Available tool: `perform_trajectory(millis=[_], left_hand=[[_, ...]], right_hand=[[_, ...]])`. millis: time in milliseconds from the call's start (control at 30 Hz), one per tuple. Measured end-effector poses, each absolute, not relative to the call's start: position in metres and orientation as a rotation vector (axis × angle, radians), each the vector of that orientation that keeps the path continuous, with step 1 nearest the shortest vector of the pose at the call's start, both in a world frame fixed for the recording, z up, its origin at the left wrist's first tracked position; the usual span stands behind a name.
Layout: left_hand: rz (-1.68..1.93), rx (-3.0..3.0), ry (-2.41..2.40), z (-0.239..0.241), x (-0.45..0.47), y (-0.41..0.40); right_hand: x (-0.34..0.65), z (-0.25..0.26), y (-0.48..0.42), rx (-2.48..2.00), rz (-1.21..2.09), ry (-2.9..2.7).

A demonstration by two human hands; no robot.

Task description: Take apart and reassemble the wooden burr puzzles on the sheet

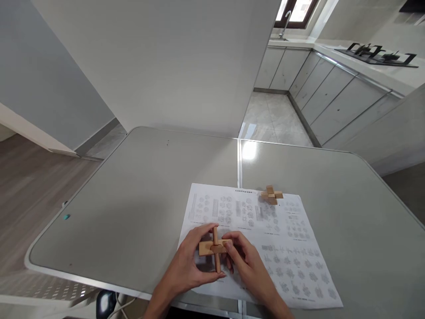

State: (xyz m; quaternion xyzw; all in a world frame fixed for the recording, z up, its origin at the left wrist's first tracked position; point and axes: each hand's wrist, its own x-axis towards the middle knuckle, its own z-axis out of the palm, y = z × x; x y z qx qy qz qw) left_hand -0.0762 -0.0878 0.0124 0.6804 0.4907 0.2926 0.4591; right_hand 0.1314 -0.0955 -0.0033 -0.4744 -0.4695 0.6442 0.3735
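Observation:
A cross-shaped wooden burr puzzle (206,248) is held just above a printed sheet (252,237), near the front of the table. My left hand (187,257) spans its upright bar, fingers at the top end and thumb at the bottom end. At the puzzle's right side, my right hand (244,259) pinches the sideways bar between thumb and fingers. Part of that bar's right end is covered by my right fingers. A second wooden burr puzzle (271,195) sits on the sheet's upper edge, apart from both hands.
The grey table (109,221) has a metal seam (239,164) down its middle. A small teal object (67,216) lies by the left edge. Beyond stand a white wall (172,66) and kitchen cabinets (332,88) with a gas stove (375,55).

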Motion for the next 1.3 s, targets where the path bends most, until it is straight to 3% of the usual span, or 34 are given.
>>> perform_trajectory(millis=[1300], left_hand=[[0.793, 1.730, 1.117, 0.008, -0.074, -0.096]], right_hand=[[0.137, -0.008, -0.108, -1.189, 1.375, -1.438]])
